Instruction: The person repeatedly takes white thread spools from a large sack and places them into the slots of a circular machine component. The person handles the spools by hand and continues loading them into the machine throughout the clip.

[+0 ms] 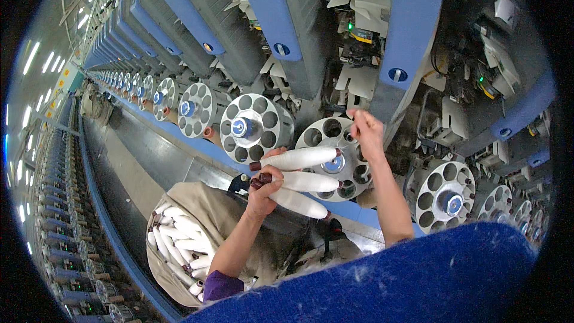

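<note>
Beside the long aisle [154,146], left fingers [274,189] hold bobbins [310,182] near the magazine's rim [320,125].

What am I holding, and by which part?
Left hand: three white spindle-shaped yarn bobbins, gripped near their dark brown left ends. Right hand: whether it holds anything can't be told.
</note>
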Tool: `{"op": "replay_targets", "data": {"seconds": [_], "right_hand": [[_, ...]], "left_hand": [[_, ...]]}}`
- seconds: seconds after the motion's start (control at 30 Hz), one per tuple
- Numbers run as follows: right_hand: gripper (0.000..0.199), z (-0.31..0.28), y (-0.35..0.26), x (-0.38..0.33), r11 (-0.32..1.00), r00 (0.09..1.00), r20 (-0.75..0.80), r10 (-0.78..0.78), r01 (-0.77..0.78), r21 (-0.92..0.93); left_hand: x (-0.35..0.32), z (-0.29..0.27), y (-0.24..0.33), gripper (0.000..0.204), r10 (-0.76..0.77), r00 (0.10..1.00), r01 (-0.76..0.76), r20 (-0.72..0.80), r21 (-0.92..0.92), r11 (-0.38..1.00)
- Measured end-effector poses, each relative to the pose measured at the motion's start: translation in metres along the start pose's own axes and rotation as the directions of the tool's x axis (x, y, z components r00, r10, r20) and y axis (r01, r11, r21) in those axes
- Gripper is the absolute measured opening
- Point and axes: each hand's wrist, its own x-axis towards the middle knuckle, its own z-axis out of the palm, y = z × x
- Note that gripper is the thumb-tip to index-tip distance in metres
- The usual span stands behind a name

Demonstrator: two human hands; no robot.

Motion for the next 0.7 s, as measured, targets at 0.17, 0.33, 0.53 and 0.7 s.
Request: {"op": "replay_targets", "data": {"seconds": [0.17,0.33,0.53,0.7], "right_hand": [[0.013,-0.01,-0.012,-0.023,0.913,0.878,0.475,-0.06,0.241,-0.329],[0.007,-0.021,0.029,-0.038,0.943,0.975,0.074,-0.21,0.222,-0.247],[0.014,-0.037,0.035,-0.039,0.943,0.963,-0.205,-0.174,0.223,0.249],[0.02,-0.065,0.0,-0.063,0.772,0.991,-0.119,-0.061,0.122,0.623]], "left_hand": [[0.028,0.01,-0.014,0.009,-0.018,0.986,-0.057,0.164,0.445,0.894],[0.044,0.029,-0.049,0.003,-0.077,0.99,0.043,0.118,0.269,0.962],[0.067,0.051,-0.087,0.008,-0.01,0.941,-0.205,0.338,0.595,0.777],[0.071,0.038,-0.087,0.014,-0.054,0.975,-0.015,0.217,0.306,0.952]]}}
